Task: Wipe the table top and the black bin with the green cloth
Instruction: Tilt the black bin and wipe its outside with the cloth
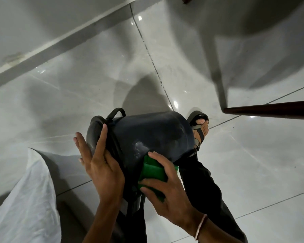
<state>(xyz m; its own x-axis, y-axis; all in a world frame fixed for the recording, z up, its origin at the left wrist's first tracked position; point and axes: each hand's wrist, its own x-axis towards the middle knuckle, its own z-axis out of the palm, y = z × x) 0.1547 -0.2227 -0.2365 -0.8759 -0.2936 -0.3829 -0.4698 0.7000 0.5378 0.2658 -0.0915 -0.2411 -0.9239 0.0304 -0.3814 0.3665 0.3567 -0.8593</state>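
Here, the round black plastic bin is held tipped on its side above the glossy grey tiled floor, resting against a leg in dark trousers. The left hand, fingers spread flat, braces the lidded end. The right hand presses the folded green cloth against the bin's wall. A sandalled foot shows just beyond.
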